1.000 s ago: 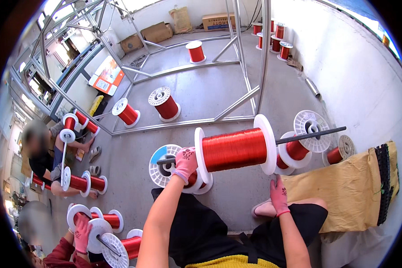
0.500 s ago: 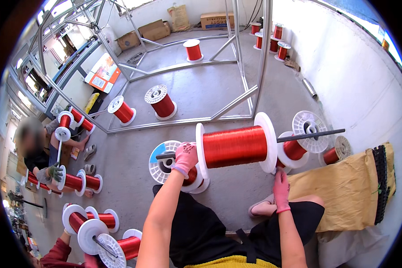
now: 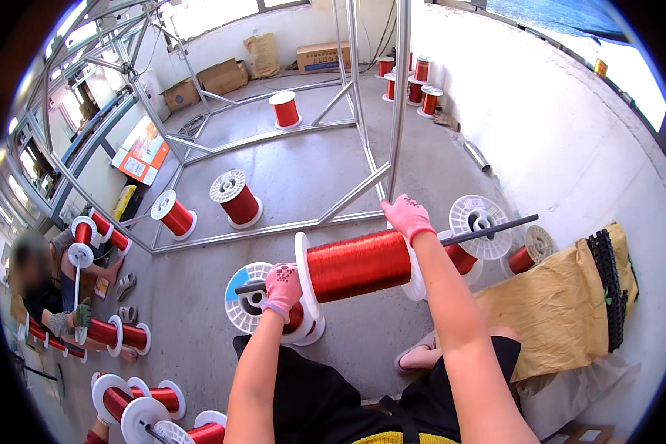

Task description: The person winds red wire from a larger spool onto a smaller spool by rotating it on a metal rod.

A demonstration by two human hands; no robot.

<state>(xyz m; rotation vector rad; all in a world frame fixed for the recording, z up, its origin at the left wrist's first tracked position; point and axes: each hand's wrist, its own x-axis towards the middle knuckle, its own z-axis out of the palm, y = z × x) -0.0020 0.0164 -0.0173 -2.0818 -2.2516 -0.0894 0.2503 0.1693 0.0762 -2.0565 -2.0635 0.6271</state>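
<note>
A big spool of red wire (image 3: 359,265) with white flanges lies level on a dark rod (image 3: 496,228) in front of me. My left hand (image 3: 283,288), in a pink glove, is closed around the rod beside the left flange. My right hand (image 3: 409,217), gloved alike, grips the upper rim of the right flange; its fingertips are partly hidden. Beneath the rod's left end stands a spool with a blue-marked white flange (image 3: 246,302). Under its right part is another upright white-flanged spool (image 3: 462,259).
A metal frame (image 3: 274,235) stands ahead, with red spools (image 3: 240,203) inside it. Tan sacking (image 3: 551,318) lies at the right, near a smaller spool (image 3: 522,259). At the left a person (image 3: 48,296) handles spools and a rod. More spools (image 3: 122,403) are at the lower left.
My right hand has risen from low beside the spool to the top of its right flange. My left hand stays by the left flange. The whole view has shifted.
</note>
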